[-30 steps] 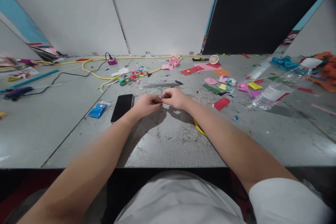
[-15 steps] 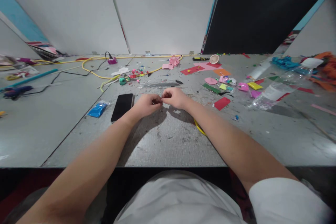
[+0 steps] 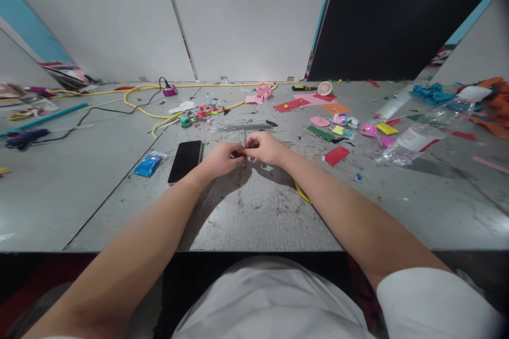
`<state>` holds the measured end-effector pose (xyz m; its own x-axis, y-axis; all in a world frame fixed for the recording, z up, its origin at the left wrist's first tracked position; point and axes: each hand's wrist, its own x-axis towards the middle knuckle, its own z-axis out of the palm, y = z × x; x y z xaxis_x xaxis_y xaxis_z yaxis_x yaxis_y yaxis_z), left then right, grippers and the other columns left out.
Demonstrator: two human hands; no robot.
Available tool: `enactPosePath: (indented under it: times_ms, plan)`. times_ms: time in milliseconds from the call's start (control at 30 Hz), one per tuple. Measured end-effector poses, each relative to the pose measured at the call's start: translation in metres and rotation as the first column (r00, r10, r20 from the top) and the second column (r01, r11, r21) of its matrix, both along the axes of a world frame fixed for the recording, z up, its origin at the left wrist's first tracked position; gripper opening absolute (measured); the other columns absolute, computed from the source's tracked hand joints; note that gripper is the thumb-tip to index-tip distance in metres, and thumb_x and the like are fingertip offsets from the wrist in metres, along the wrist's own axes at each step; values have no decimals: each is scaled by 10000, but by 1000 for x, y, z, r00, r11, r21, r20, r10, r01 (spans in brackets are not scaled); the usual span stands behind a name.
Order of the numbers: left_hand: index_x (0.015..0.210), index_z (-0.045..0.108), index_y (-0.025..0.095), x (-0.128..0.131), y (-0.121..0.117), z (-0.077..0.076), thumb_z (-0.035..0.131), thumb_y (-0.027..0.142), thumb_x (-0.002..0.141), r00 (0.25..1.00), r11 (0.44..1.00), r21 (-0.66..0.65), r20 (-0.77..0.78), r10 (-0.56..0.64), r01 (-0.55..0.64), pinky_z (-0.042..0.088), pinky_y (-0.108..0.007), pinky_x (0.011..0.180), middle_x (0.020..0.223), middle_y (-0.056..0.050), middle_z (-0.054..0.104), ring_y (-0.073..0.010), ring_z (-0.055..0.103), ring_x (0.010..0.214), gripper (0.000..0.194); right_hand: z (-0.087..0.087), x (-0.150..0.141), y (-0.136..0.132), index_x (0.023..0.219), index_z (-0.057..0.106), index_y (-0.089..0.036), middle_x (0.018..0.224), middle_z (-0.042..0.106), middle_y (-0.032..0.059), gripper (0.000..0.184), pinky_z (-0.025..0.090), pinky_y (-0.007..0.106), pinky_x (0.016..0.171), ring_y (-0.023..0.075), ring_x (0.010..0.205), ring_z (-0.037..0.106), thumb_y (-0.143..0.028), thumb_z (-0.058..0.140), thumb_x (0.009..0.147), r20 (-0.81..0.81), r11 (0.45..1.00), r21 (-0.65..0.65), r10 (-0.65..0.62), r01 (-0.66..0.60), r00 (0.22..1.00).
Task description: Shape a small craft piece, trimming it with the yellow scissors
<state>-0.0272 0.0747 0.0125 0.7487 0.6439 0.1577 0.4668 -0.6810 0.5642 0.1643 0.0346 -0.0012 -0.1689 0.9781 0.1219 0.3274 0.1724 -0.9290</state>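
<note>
My left hand (image 3: 225,160) and my right hand (image 3: 265,148) meet fingertip to fingertip over the middle of the table. Both are closed in a pinch around a thin wire (image 3: 244,139), a short length of which sticks up between them; its lower part is hidden by the fingers. Just beyond my hands lies a loose bundle of thin grey wires (image 3: 242,127). A black phone (image 3: 185,162) rests left of my left hand, with a blue plastic packet (image 3: 148,164) beside it. Part of a yellow ring-like object (image 3: 302,192) shows under my right forearm.
A clear plastic bottle (image 3: 415,142) stands at the right, near coloured clay packets (image 3: 385,128) and a red paper piece (image 3: 336,155). Far left are a glue gun (image 3: 27,137) and its black cord. A yellow cable (image 3: 139,111) runs along the back near small beads (image 3: 204,112).
My hands stay together at almost the same spot, with only a slight shift of the fingers. Nothing else on the table has visibly moved.
</note>
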Motion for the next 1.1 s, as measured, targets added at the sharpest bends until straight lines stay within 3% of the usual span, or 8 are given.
enactPosePath:
  times_ms: [600,767,933,1100]
  plan:
    - [828,732,160,0,-3,4,658,274,782,997,996,-68,-53,60,-63,462,-260,659,751,-30,745,-168,667,705,144,-7,1,2,719,604,-180,620,594,-42,68,361,239,554,119,592,540,-119,634,712,174,999,17,43,-47,984]
    - [811,736,158,1,-3,5,633,234,777,994,997,-41,-94,58,-62,443,-260,653,720,-24,726,-156,643,674,132,-12,1,3,717,610,-180,625,593,-42,46,351,245,561,121,597,538,-136,625,717,193,997,42,49,-58,980]
    - [817,733,151,1,-2,5,626,263,779,993,999,-30,-110,38,-42,421,-256,640,710,-14,713,-148,617,662,159,-6,0,-1,706,606,-177,606,583,-38,78,340,251,574,120,591,524,-213,610,775,225,997,57,45,-60,973]
    - [828,747,152,0,0,2,660,304,772,995,993,-90,-80,66,-73,434,-263,641,721,-22,725,-163,635,688,184,-5,0,-1,692,600,-179,616,593,-31,96,337,250,584,122,604,519,-225,628,771,225,995,66,54,-71,973]
